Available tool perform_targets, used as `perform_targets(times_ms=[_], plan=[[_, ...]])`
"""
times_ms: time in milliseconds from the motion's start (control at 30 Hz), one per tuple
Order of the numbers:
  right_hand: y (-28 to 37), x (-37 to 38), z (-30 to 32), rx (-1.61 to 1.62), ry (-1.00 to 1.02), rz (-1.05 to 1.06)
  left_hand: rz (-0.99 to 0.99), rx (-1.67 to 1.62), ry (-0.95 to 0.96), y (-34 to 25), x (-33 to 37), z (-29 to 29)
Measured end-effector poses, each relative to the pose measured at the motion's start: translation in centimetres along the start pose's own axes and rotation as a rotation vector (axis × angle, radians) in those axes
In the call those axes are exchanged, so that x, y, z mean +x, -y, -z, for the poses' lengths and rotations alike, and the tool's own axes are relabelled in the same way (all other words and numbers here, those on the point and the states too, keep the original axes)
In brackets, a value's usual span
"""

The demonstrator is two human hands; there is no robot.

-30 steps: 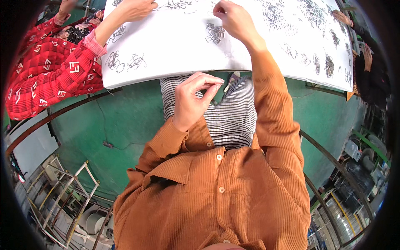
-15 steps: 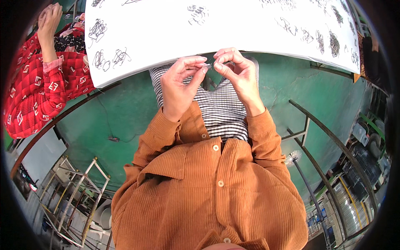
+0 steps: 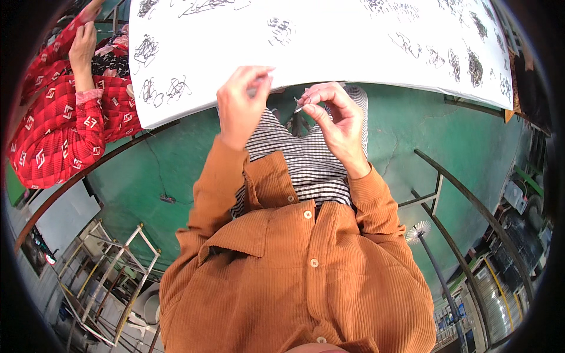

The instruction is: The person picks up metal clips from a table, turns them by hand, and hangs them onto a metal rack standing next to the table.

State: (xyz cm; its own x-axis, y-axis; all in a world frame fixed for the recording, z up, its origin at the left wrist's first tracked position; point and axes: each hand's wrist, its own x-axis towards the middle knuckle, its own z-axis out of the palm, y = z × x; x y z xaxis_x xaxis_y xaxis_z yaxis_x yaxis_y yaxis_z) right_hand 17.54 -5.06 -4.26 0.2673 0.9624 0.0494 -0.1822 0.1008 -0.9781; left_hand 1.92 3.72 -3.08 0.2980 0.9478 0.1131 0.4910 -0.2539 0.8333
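My right hand [image 3: 336, 120] is closed in a pinch over my lap, near the table's edge. Between its thumb and fingertips sits a small, thin, pale shiny piece [image 3: 298, 108], too small to name. My left hand [image 3: 240, 106] is raised to the left of it, apart from the piece. Motion smears its fingers, so whether it holds anything is unclear. Just beyond both hands lies a white-topped table [image 3: 329, 56]. Clusters of thin black curly strands or marks [image 3: 281, 30] are spread over it, with more black clusters [image 3: 176, 88] near its left corner.
At the left sits another person in a red patterned sleeve [image 3: 73, 132], one hand [image 3: 82, 47] raised beside the table. Dark metal rails [image 3: 465, 194] curve along my right. A metal frame [image 3: 118, 265] stands behind at the left. A cable with a small box [image 3: 167, 199] lies on the green floor.
My left hand has come away from my right hand, moving left. The right hand keeps its pinch on the small piece. The other person's hand has shifted.
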Motion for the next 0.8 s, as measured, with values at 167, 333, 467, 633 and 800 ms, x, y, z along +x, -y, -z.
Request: perform_targets(times_ms=[167,333,467,633,800], plan=[[0.1,-0.2,-0.1,-0.045,0.005,0.005,-0.171,0.22,-0.103,3.6,5.5,-2.6],[-0.1,-0.2,0.1,-0.104,0.003,0.019,-0.033,0.3,-0.021,3.6,6.9,-2.6],[-0.7,-0.4,0.0,-0.115,0.004,0.029,0.09,0.09,0.042,2.7,6.5,-1.2],[-0.1,0.1,-0.2,-0.273,0.033,0.1,0.271,-0.456,0.283,0.2,2.6,1.0],[0.0,0.6,-0.5,-0.352,0.055,0.15,0.227,-0.371,0.418,-2.2,0.5,2.3]])
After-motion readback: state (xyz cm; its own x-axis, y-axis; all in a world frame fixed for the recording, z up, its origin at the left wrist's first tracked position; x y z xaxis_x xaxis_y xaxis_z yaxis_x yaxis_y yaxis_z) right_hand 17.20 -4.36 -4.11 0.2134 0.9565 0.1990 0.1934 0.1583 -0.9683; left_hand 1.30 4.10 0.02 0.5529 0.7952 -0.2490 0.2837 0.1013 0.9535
